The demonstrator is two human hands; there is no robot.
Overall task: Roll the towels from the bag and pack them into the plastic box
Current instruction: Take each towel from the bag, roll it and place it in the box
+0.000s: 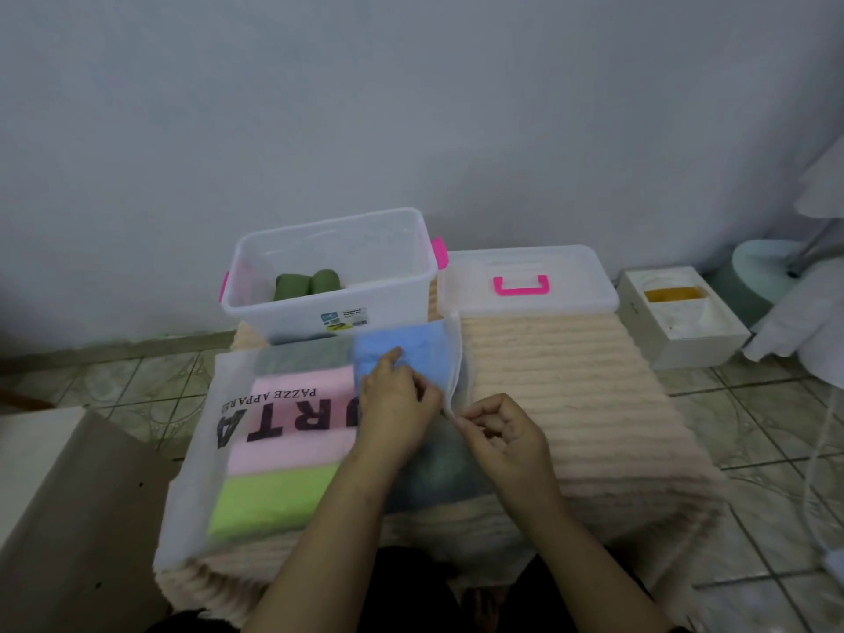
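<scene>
**Towels in the bag, two rolls in the box**

The translucent bag [219,450] lies on the peach ribbed mat [571,404], holding folded towels: blue towel [411,340], pink towel [292,431], lime towel [269,500], grey towel [297,358]. The left hand [395,399] reaches into the bag, fingers curled on the blue towel. The right hand [498,431] pinches the bag's open edge. Behind, the clear plastic box [255,308] holds two green rolled towels [307,284]; its lid [525,262] lies beside it.

Bare forearms, sleeveless, dark lap clothing.
</scene>
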